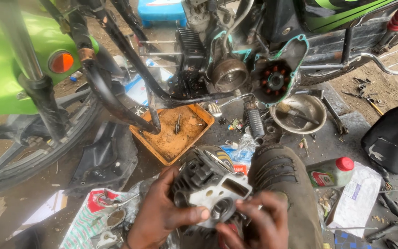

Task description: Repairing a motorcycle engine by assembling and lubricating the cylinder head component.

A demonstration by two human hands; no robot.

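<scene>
An engine cylinder head [210, 184] is gripped near the viewer by the closed fingers of the left hand [160, 214] while the right hand [259, 219] pinches its gasket face, so inspection seems under way, and a steady, careful turn appears needed next.

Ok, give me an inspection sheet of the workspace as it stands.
Surface: oily ground, dirt beyond.
Job's things: engine part held by left hand and right hand.
Clutter: orange tray with bolts, metal bowl, red-capped bottle, plastic bags, tools at right.
Fingers: both hands grip the part.
Cables: hoses on the engine.
Surroundings: green motorcycle, engine cover off.
</scene>
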